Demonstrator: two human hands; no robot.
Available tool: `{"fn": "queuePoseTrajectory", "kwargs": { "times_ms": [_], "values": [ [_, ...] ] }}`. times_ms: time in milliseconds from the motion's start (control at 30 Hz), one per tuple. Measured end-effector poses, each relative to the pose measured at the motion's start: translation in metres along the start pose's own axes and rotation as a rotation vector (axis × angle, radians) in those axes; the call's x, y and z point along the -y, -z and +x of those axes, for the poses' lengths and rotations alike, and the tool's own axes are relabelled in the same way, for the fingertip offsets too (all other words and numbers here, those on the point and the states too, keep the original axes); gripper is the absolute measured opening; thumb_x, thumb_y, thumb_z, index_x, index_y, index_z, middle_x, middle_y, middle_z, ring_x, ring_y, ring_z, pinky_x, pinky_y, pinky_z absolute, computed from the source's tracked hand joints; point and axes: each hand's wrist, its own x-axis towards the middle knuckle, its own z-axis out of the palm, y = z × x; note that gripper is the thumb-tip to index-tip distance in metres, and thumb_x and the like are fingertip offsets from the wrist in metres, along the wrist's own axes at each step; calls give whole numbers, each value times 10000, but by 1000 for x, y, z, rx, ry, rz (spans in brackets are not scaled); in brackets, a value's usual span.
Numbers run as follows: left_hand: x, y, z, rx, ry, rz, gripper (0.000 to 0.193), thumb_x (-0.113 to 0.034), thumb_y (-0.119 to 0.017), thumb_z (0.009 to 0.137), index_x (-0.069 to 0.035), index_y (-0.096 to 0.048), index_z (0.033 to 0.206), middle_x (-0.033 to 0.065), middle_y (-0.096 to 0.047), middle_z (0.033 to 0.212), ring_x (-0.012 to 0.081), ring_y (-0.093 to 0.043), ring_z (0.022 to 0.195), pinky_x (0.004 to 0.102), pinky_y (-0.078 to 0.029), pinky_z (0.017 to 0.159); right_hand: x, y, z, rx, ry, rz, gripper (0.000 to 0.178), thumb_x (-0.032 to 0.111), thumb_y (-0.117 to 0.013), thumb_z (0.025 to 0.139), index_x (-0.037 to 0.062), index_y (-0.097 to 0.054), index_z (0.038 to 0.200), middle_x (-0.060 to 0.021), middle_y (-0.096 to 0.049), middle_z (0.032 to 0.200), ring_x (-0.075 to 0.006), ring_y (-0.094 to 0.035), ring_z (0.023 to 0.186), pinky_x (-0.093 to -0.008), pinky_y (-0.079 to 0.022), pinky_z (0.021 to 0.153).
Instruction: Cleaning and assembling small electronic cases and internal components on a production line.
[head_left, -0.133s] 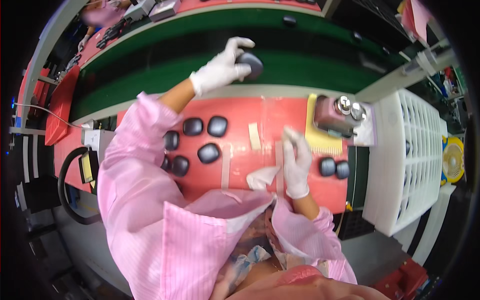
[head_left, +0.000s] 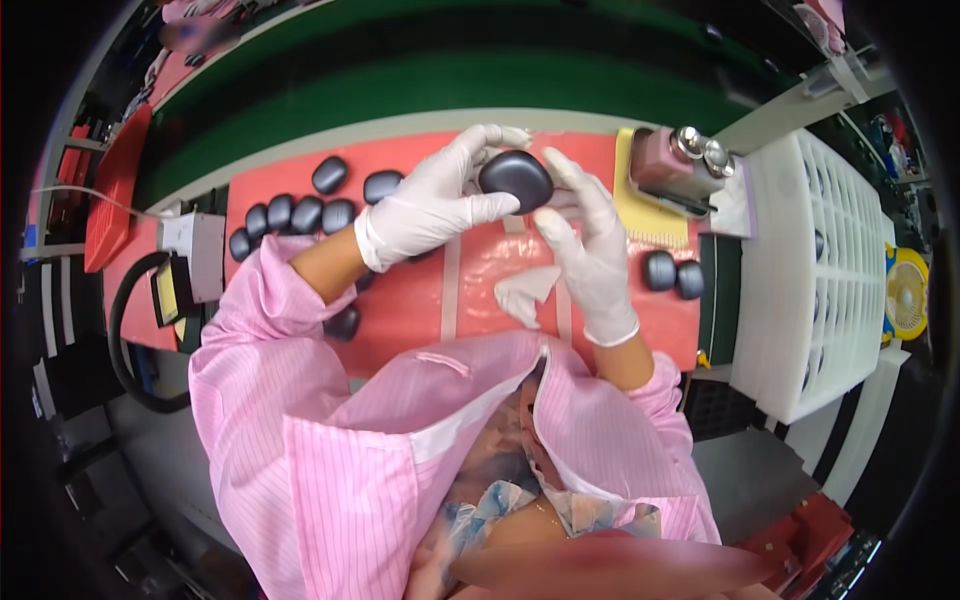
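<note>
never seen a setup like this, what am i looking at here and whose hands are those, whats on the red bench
This is one picture from a wide fisheye camera worn on a person's head, looking down, so straight edges bend. There is no machine: the hands are the wearer's own, in white gloves and pink striped sleeves. The left hand grips a dark rounded case above the red mat, and the right hand touches it with its fingertips. More dark cases lie in a cluster on the left, and two more on the right. A white cloth lies under the hands. At the back right stands a pink block with metal knobs, beside a white rack.
</note>
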Motion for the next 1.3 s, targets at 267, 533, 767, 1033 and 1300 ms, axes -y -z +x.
{"fn": "queuePoseTrajectory", "kwargs": {
  "times_ms": [267, 533, 767, 1033, 1300],
  "values": [
    [12, -73, -114, -427, 25, -351, 447, -37, -753, 766, 4, -543, 1159, 54, -612, 1057, 130, -593, 981, 261, -479, 901, 28, -29, -66, 102, -426, 574, 285, 134, -515, 958, 3, -562, 1207, -51, -615, 1077, -120, -573, 976, -284, -446, 898],
    [19, -97, -148, -449, 38, -456, 444, -6, -764, 748, -9, -551, 1138, 48, -614, 1060, 128, -601, 972, 277, -503, 872, 31, -39, -98, 69, 311, -242, 322, 239, -434, 987, 5, -586, 1148, -55, -607, 1020, -119, -569, 902, -250, -470, 784],
    [40, -103, -167, -281, 3, -489, 586, -215, -697, 836, -48, -407, 1317, 81, -504, 1234, 161, -499, 1138, 331, -500, 856, 21, -44, -116, 66, -38, 199, 353, 301, -433, 1003, 1, -616, 1042, -69, -644, 866, -142, -604, 823, -272, -472, 751],
    [43, -34, -248, -149, 50, -771, 695, -460, -589, 857, 52, -451, 1307, 85, -593, 1087, 146, -607, 915, 233, -488, 723, -30, -30, -109, 13, -40, -284, 258, 175, -575, 924, -24, -609, 1084, -106, -648, 983, -217, -586, 989, -332, -433, 903],
    [160, 46, -434, -951, 255, -969, 710, -595, -447, 878, 58, -538, 1144, 177, -639, 828, 213, -606, 663, 258, -460, 538, -53, -36, -125, 230, 397, -979, 205, 16, -617, 843, 66, -684, 1031, -97, -629, 831, -270, -580, 786, -366, -453, 738]
  ]
}}
